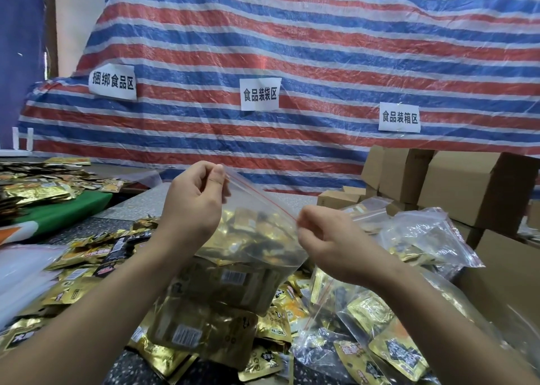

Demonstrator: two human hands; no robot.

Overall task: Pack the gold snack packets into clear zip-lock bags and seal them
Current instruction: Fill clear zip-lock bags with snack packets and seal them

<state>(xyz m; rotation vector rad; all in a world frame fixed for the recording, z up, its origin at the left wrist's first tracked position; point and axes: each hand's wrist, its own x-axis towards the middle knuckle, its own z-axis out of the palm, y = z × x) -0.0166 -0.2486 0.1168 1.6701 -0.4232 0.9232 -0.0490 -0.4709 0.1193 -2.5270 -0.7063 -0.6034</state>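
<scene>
Left hand (194, 197) pinching the upper end of the zip-lock bag (248, 256), its red seal strip (263, 194) slanting down to the right hand's (327, 235) pinch. Gold snack packets (251, 232) hanging inside, below both grips, above the surface (140, 206). Seal probably to be pressed along that slant, from either end.

Loose gold snack packets (87, 256) crowd the speckled tabletop (140, 206) on the left, filled zip-lock bags (423, 238) and cardboard boxes (467, 185) wall off the right, leaving a bare strip toward the striped tarp (292, 48).
</scene>
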